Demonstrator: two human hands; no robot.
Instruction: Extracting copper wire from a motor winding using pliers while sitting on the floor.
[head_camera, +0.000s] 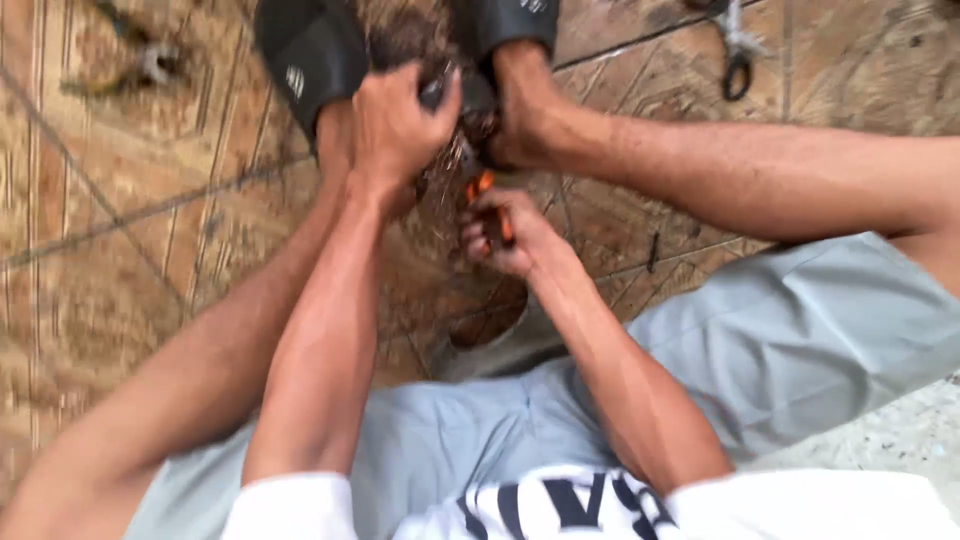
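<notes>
— Head view first: where does the work lie from your hands?

— Straight ahead, between my feet. My left hand (400, 120) is nearer, fisted tight over a dark part (434, 92) of the tangle of wires (462, 150). My right hand (505, 232) sits just below, closed around orange-handled pliers (487, 205), their long axis pointing up toward the tangle.

— Any labels or signs?

— Small pale marks on my black sandals (310, 50), dark lettering on my white shirt (560, 505). Black-handled pliers (738, 55) lie well apart on the patterned floor (120, 200), top right.
</notes>
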